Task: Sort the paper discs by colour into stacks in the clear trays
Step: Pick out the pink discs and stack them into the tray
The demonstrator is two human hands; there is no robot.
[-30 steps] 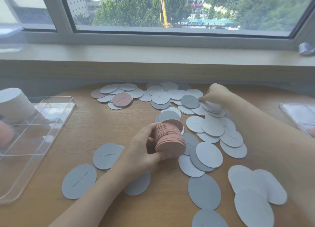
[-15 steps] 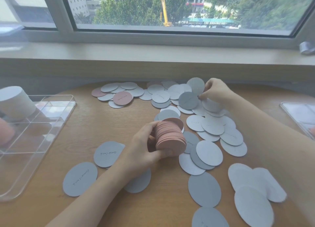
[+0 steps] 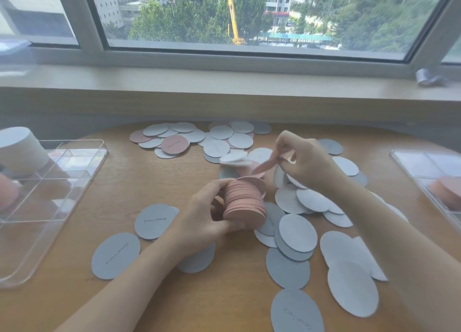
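Observation:
My left hand (image 3: 204, 214) grips a thick stack of pink discs (image 3: 245, 202) at the table's middle, held on its side. Just above and right of it, my right hand (image 3: 304, 162) pinches a single pink disc (image 3: 268, 163), tilted edge-on over the stack. Grey and white discs (image 3: 296, 232) lie scattered around both hands, with more at the back (image 3: 219, 147), including a flat pink disc (image 3: 174, 144). A clear tray (image 3: 82, 167) at the left holds a tall white stack (image 3: 21, 148) and a pink stack. Another clear tray (image 3: 411, 162) at the right holds a pink stack (image 3: 449, 192).
The round wooden table (image 3: 139, 182) stands against a wall under a window sill (image 3: 224, 82). A small silvery object (image 3: 427, 76) lies on the sill at the right. Grey discs with handwriting (image 3: 116, 255) lie near my left forearm.
My right hand has lifted a pink disc out of the far pile and brought it back toward the stack. Some discs in that pile shifted. My left hand kept the stack in place.

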